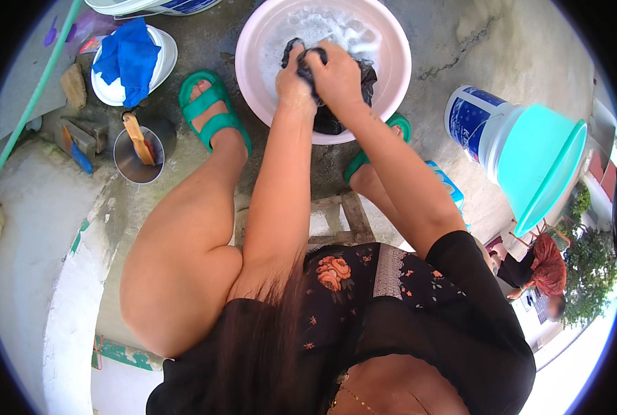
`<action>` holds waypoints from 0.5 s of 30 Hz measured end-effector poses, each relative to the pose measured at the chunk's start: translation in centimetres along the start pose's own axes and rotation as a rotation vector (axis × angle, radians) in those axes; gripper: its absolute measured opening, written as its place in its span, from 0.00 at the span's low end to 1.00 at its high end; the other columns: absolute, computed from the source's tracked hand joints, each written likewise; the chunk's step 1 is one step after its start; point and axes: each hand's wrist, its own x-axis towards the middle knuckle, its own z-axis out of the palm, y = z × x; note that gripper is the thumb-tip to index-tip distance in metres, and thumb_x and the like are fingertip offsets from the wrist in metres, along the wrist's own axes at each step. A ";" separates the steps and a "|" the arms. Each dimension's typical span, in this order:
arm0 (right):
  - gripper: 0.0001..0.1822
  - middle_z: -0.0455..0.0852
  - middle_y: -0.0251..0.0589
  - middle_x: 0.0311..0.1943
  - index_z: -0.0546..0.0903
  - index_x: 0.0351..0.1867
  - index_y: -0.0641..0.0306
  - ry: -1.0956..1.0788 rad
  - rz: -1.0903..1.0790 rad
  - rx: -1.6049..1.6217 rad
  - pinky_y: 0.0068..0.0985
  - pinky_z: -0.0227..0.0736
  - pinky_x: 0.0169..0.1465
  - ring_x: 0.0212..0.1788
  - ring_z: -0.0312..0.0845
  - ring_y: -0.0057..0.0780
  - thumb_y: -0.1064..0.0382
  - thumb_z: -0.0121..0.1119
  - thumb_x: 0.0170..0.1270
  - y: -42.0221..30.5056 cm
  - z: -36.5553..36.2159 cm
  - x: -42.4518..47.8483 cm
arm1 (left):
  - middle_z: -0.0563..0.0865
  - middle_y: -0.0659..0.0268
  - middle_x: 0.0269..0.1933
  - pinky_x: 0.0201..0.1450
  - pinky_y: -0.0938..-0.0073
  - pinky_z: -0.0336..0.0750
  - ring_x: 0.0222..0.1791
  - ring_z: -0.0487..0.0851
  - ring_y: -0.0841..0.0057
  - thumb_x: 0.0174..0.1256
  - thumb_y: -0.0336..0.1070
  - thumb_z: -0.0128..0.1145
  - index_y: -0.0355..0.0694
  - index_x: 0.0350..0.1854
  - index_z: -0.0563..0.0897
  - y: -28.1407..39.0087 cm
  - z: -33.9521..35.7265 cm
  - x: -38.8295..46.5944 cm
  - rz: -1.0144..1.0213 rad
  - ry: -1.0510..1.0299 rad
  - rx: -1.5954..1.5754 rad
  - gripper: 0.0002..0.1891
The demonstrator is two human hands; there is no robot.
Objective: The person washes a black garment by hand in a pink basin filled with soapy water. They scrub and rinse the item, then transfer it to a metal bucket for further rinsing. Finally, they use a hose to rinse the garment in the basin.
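A pale pink plastic basin (245,78) rests on the concrete floor between my feet, with foamy water (334,26) inside. My left hand (294,85) and my right hand (338,78) are close together over it, both clenched on a bunched black wet cloth (307,72). More of the black cloth (330,124) lies against the basin's near wall, under my right wrist. Suds cling to my left wrist. The fingers partly cover the bunched part of the cloth.
On the left are a white tub (169,54) with a blue cloth (132,54) over it, a metal pot (124,163) holding a wooden-handled tool (138,137), and a green hose (28,106). A turquoise basin (536,150) adjoins a white-and-blue bucket (474,119) on the right. Another person (541,264) is farther off.
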 end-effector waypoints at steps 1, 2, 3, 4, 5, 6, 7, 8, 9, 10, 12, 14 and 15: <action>0.15 0.84 0.50 0.34 0.84 0.36 0.60 -0.009 -0.148 0.075 0.46 0.78 0.42 0.36 0.83 0.56 0.50 0.60 0.60 -2.8 -0.1 -2.2 | 0.85 0.55 0.46 0.42 0.65 0.82 0.42 0.85 0.66 0.75 0.53 0.57 0.31 0.53 0.80 0.5 -2.8 0.6 -0.068 -0.104 -0.099 0.24; 0.13 0.82 0.46 0.33 0.84 0.36 0.58 -0.074 -0.252 0.083 0.43 0.79 0.39 0.35 0.83 0.51 0.53 0.63 0.57 -4.8 -0.5 -4.5 | 0.85 0.56 0.45 0.42 0.66 0.82 0.42 0.85 0.66 0.75 0.52 0.57 0.32 0.52 0.80 0.7 -3.1 0.5 -0.060 -0.116 -0.114 0.23; 0.12 0.81 0.44 0.33 0.85 0.37 0.57 -0.095 -0.350 0.051 0.41 0.80 0.36 0.32 0.83 0.48 0.54 0.64 0.56 -5.6 -0.7 -6.1 | 0.85 0.56 0.44 0.42 0.66 0.82 0.42 0.85 0.67 0.75 0.52 0.57 0.33 0.51 0.80 0.9 -2.4 0.1 -0.066 -0.140 -0.126 0.22; 0.11 0.81 0.43 0.33 0.86 0.37 0.56 -0.052 -0.349 0.028 0.41 0.80 0.36 0.31 0.83 0.48 0.54 0.64 0.56 -5.0 -0.6 -6.1 | 0.85 0.57 0.43 0.43 0.67 0.82 0.42 0.85 0.67 0.75 0.52 0.57 0.35 0.50 0.81 1.0 -1.8 -0.8 -0.074 -0.159 -0.137 0.21; 0.10 0.81 0.42 0.33 0.86 0.37 0.55 -0.011 -0.348 0.006 0.41 0.81 0.36 0.30 0.83 0.47 0.55 0.64 0.56 -3.9 -0.3 -5.6 | 0.85 0.58 0.42 0.43 0.68 0.82 0.42 0.85 0.67 0.75 0.52 0.57 0.36 0.50 0.81 1.0 -1.5 -1.4 -0.081 -0.177 -0.149 0.21; 0.11 0.83 0.44 0.32 0.86 0.35 0.57 0.101 -0.317 0.055 0.42 0.81 0.36 0.29 0.83 0.49 0.54 0.64 0.57 -2.2 0.4 -3.9 | 0.85 0.56 0.45 0.46 0.66 0.81 0.43 0.84 0.66 0.75 0.52 0.57 0.33 0.51 0.81 0.9 -0.5 -1.5 -0.015 -0.064 -0.003 0.22; 0.14 0.86 0.49 0.31 0.86 0.35 0.60 0.115 -0.214 -0.047 0.44 0.81 0.38 0.32 0.84 0.53 0.52 0.62 0.60 0.1 0.5 -1.7 | 0.85 0.54 0.48 0.49 0.65 0.80 0.45 0.84 0.65 0.74 0.51 0.58 0.31 0.53 0.80 0.6 0.5 -1.5 0.024 0.057 0.159 0.24; 0.18 0.87 0.55 0.30 0.85 0.35 0.63 -0.003 -0.021 -0.147 0.48 0.81 0.40 0.34 0.84 0.59 0.48 0.59 0.65 3.1 0.1 0.8 | 0.85 0.52 0.51 0.52 0.63 0.79 0.47 0.84 0.64 0.74 0.50 0.59 0.29 0.55 0.80 0.1 1.6 -1.3 0.036 0.177 0.321 0.25; 0.20 0.88 0.58 0.30 0.86 0.36 0.63 -0.076 -0.014 -0.244 0.50 0.80 0.42 0.36 0.84 0.61 0.46 0.57 0.67 4.9 0.1 2.1 | 0.84 0.52 0.53 0.53 0.62 0.78 0.49 0.84 0.64 0.73 0.50 0.59 0.26 0.57 0.80 0.3 2.7 -1.7 0.070 0.261 0.634 0.27; 0.19 0.88 0.58 0.30 0.86 0.37 0.61 -0.043 -0.140 -0.271 0.50 0.80 0.42 0.35 0.84 0.62 0.47 0.57 0.68 5.5 0.1 3.2 | 0.85 0.53 0.53 0.56 0.65 0.76 0.51 0.83 0.66 0.71 0.51 0.62 0.23 0.56 0.80 0.5 3.4 -1.7 0.117 0.307 0.565 0.29; 0.20 0.86 0.60 0.30 0.86 0.44 0.62 -0.021 -0.108 -0.140 0.47 0.79 0.47 0.39 0.84 0.61 0.47 0.59 0.68 5.1 -0.1 5.3 | 0.79 0.52 0.62 0.64 0.61 0.72 0.60 0.79 0.62 0.67 0.51 0.66 0.31 0.70 0.70 1.4 3.8 -2.3 0.201 0.137 0.362 0.37; 0.27 0.85 0.63 0.40 0.84 0.51 0.65 -0.101 0.183 -0.019 0.45 0.75 0.58 0.50 0.81 0.62 0.42 0.61 0.68 4.6 -0.9 7.8 | 0.64 0.54 0.76 0.67 0.55 0.70 0.70 0.70 0.59 0.65 0.50 0.68 0.48 0.82 0.50 2.3 2.8 -1.5 0.260 0.038 0.314 0.49; 0.29 0.76 0.68 0.57 0.79 0.59 0.65 0.049 0.144 -0.042 0.46 0.74 0.60 0.57 0.75 0.65 0.44 0.61 0.67 6.8 -0.3 7.8 | 0.58 0.54 0.79 0.70 0.54 0.66 0.73 0.65 0.58 0.64 0.49 0.68 0.50 0.83 0.43 2.6 3.6 -2.1 0.175 0.174 0.415 0.53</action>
